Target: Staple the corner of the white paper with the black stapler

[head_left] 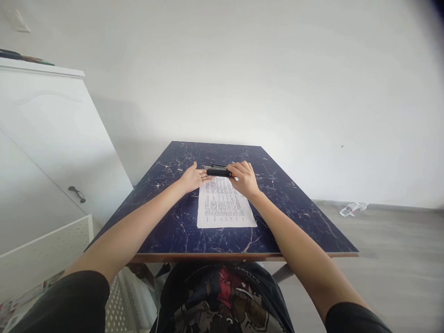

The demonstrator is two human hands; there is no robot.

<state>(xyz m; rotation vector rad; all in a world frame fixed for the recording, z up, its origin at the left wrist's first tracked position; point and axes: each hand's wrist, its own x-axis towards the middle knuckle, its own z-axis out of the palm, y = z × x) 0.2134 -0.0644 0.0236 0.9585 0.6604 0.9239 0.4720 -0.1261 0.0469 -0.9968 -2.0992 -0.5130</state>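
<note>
Two bare hands meet at the far edge of one printed sheet of paper (224, 206), which lies flat on a dark blue marble-patterned table (294, 208). One black stapler (218, 172) sits across that far edge, right between the two sets of fingers. Its long axis runs left to right, roughly along the paper's top edge and crosswise to the forearms. Its orange-marked end is tucked under the right fingers and its bare metal end points toward the left fingertips.

The right hand (245, 179) is curled over the stapler's right end, fingers bent down around it in a grasp with the knuckles up. The left hand (194, 178) lies flat and released, palm down, fingers stretched out together. Its fingertips reach the stapler's left end and the paper's far left corner; whether they press on the stapler or only touch it cannot be told.

The sheet's long sides run away from the body, from just under the fingers back toward the table's near edge. Its print is too small to read.

Well to the right of the right fingers, one clear plastic bottle (352, 208) lies on its side on the grey floor by the wall; what it holds cannot be told. Well to the left of the left fingers stands one white cabinet (52, 152), shut, with one dark handle (77, 194).
</note>
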